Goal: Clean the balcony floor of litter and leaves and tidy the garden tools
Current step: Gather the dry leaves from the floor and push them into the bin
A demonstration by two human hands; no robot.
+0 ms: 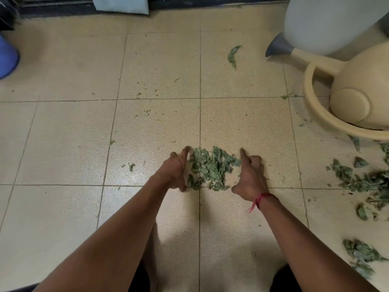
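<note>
Green leaf pile (210, 167) lies on the floor tiles (63, 133), squarely between left hand (175, 171) and right hand (251, 175), equally near both. Both hands stand edgewise, loosely cupped, gripping nothing yet.

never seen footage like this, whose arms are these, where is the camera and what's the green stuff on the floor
There is no machine here. One camera worn on a person's head looks forward and down, so the two bare arms are the wearer's own. The left hand and right hand are down on the tiled floor, one on each side of a small pile of green leaves, as if to scoop it up. Neither hand grips anything. A red thread circles the right wrist. More scattered leaves lie to the right, and a single leaf lies farther off. At the upper right a cream watering can sits beside a pale container.
</note>
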